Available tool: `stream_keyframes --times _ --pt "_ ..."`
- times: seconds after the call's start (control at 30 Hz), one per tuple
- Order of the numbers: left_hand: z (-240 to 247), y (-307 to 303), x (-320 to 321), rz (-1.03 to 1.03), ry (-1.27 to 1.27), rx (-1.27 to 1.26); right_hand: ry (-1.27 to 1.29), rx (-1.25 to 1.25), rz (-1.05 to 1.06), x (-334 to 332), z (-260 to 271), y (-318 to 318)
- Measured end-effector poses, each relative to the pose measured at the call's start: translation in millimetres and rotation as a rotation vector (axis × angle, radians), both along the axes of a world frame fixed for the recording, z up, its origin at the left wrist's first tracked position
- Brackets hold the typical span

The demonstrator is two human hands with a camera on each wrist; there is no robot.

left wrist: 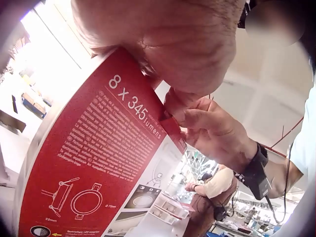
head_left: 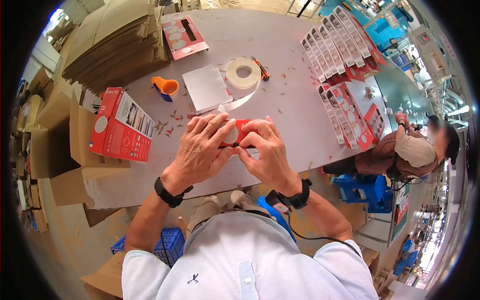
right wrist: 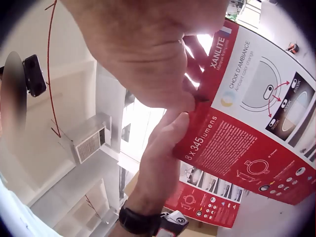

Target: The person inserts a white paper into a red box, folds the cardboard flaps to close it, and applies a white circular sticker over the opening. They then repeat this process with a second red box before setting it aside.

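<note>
A red-and-white lamp carton (head_left: 243, 125) printed "8 x 345 lumens" stands under both hands at the table's near edge. Across its top lies my left hand (head_left: 200, 147), fingers straight and thumb reaching toward the middle. My right hand (head_left: 265, 150) has curled fingers, and its thumb and index finger pinch the carton's top edge beside a small dark spot. The left wrist view shows the carton's printed red side (left wrist: 113, 133) close up. In the right wrist view the white panel (right wrist: 261, 84) faces the camera, and the fingertips meet at the red top edge.
Another red carton (head_left: 121, 125) stands at left beside an open cardboard box (head_left: 60, 145). Beyond the hands are a white box (head_left: 206, 87), a tape roll (head_left: 243, 73), an orange tape dispenser (head_left: 165, 88) and a cutter (head_left: 261, 70). Packaging stacks (head_left: 334, 45) line the right; a person (head_left: 410, 150) sits there.
</note>
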State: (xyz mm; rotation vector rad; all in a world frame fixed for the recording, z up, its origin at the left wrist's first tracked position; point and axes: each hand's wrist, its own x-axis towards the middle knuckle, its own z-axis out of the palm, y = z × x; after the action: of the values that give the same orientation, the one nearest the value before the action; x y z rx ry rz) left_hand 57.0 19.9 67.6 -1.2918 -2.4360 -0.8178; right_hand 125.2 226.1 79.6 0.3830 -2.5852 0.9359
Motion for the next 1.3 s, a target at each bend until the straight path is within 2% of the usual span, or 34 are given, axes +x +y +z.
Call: stream_keyframes --times 0.17,0.47,0.77,0.93,1.1,1.3 --pt "-1.2 1.4 1.4 0.018 -0.053 0.012 0.09 -0.037 -0.01 0.9 -8.1 0.2" --pt "-0.6 3.9 2.5 0.036 -0.07 0.028 0.249 0.086 0.14 3.6 -23.8 15.4" --pt "-2.4 2.6 -2.8 0.011 -0.059 0.018 0.266 0.12 0.154 -0.5 -24.8 19.1" --pt "5.0 1.3 -2.4 -0.028 -0.056 0.003 0.312 0.157 0.243 -6.1 -26.8 20.7" --pt "1.2 0.6 -5.1 -0.027 0.027 -0.136 0.4 0.173 0.257 -9.4 -25.4 22.8" --pt "-14.9 3.0 -16.1 -0.033 0.134 -0.121 0.476 0.11 0.197 -10.5 -37.4 23.3"
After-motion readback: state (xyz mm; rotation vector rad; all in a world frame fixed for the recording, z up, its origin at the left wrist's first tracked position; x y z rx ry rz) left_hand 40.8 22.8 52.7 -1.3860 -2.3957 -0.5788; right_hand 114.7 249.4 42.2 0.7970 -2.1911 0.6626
